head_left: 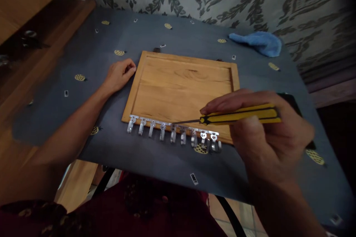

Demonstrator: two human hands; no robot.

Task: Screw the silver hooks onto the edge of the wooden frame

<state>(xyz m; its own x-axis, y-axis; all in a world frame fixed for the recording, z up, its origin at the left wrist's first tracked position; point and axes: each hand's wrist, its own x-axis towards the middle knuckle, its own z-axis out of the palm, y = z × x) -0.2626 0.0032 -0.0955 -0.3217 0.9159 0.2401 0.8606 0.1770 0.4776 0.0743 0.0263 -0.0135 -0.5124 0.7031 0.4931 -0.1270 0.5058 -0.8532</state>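
A wooden board (180, 83) with a raised frame lies on the table. Along its near edge sits a silver metal hook rail (174, 130) with several hooks hanging over the edge. My right hand (267, 137) is closed round a yellow and black screwdriver (241, 115); the thin shaft points left, its tip at the rail near the middle. My left hand (119, 75) rests on the tablecloth at the board's left edge, fingers curled loosely, nothing visible in it.
The table wears a grey-blue cloth (83, 59) with yellow spots. A blue rag (257, 42) lies at the back right. A dark flat object (292, 100) shows behind my right hand. Patterned wallpaper stands behind; wooden furniture is at the left.
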